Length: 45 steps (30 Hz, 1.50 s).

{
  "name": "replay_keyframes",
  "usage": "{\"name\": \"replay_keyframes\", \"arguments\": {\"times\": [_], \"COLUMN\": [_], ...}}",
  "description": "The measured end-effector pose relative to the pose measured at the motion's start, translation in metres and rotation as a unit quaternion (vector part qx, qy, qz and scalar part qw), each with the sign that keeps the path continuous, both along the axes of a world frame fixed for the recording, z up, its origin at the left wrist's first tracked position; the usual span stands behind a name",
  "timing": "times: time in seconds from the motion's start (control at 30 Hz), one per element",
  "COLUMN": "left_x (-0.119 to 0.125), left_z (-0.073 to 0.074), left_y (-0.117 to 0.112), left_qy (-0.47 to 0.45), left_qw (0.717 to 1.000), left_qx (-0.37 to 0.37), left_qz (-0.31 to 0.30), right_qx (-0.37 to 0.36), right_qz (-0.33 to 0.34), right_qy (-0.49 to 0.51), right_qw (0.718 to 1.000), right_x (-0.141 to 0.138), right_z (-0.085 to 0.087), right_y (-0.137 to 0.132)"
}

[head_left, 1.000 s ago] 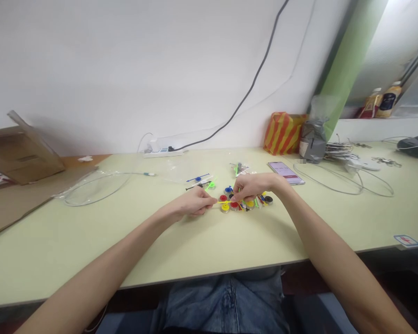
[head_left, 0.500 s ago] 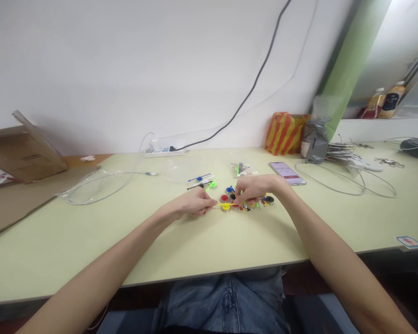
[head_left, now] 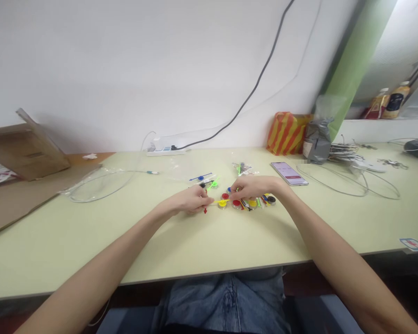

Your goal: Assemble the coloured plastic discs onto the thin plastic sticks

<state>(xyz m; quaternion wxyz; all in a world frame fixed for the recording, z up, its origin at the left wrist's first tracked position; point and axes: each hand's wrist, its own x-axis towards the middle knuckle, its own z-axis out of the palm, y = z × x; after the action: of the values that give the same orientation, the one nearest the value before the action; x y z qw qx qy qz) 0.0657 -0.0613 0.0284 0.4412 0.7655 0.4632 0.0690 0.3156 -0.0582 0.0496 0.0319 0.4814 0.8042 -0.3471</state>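
A small yellow arrow spinner [head_left: 223, 204], with a clear round base, sits between my two hands. My left hand [head_left: 195, 199] is closed in a pinch at the left end of its pointer. At the right end, the fingertips of my right hand [head_left: 249, 187] pinch the pointer too. A red arrow tip [head_left: 205, 211] sticks out below my left hand, the rest covered. Behind that hand lie a blue arrow spinner [head_left: 200, 178] and a green one [head_left: 214, 184]. Near my right hand are red discs [head_left: 236, 204], a black disc [head_left: 271, 200] and several loose coloured pointers.
A phone [head_left: 289, 173] lies right of the small parts, and a clear bag of parts [head_left: 244, 169] lies behind them. Cardboard [head_left: 31, 190] covers the table's left end. A striped bag [head_left: 284, 133], power strip [head_left: 165, 151] and cables lie along the back.
Both hands and the yellow spinner have shifted slightly left against the other parts. The red arrow tip now shows below my left hand, and more loose pieces show below my right hand.
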Motion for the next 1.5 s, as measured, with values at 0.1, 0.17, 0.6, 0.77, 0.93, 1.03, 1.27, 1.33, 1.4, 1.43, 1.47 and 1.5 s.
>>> {"name": "replay_keyframes", "arguments": {"times": [0.1,0.17,0.6,0.77,0.93,1.03,1.27,1.33,1.4,1.43,1.47,1.5], "left_x": [-0.005,-0.009,-0.016,-0.013,-0.01,-0.009,-0.009,-0.01,-0.011,-0.011,-0.01,-0.01], "left_z": [0.002,0.004,-0.001,-0.002,-0.001,-0.001,-0.002,-0.003,-0.003,-0.003,-0.003,-0.003], "left_y": [0.002,0.004,0.014,0.014,0.013,0.013,0.014,0.014,0.014,0.013,0.013,0.012], "left_qy": [0.005,0.007,-0.003,0.009,0.046,0.058,0.065,0.064,0.061,0.059,0.056,0.053], "left_qw": [1.0,1.0,1.0,0.999,0.997,0.995,0.994,0.992,0.991,0.99,0.99,0.989], "left_qx": [0.011,0.014,0.027,0.037,0.066,0.074,0.092,0.108,0.122,0.128,0.133,0.139], "left_qz": [-0.002,-0.011,-0.001,0.017,0.013,0.019,0.007,0.009,0.006,0.003,0.001,0.0], "right_qx": [0.037,0.046,0.073,0.062,0.066,0.068,0.074,0.077,0.085,0.094,0.106,0.121], "right_qz": [0.009,0.013,0.029,0.018,0.027,0.026,0.03,0.037,0.035,0.031,0.027,0.023], "right_qy": [0.007,0.017,-0.006,-0.012,-0.026,-0.035,-0.024,-0.006,0.009,0.011,0.008,0.003], "right_qw": [0.999,0.999,0.997,0.998,0.997,0.997,0.996,0.996,0.996,0.995,0.994,0.992], "right_x": [-0.009,-0.015,-0.03,-0.031,-0.032,-0.033,-0.032,-0.031,-0.032,-0.034,-0.036,-0.037], "right_z": [-0.006,-0.009,-0.012,-0.012,-0.01,-0.01,-0.014,-0.015,-0.016,-0.017,-0.018,-0.019], "right_y": [0.001,0.0,-0.008,-0.007,-0.009,-0.009,-0.007,-0.009,-0.013,-0.015,-0.017,-0.018]}}
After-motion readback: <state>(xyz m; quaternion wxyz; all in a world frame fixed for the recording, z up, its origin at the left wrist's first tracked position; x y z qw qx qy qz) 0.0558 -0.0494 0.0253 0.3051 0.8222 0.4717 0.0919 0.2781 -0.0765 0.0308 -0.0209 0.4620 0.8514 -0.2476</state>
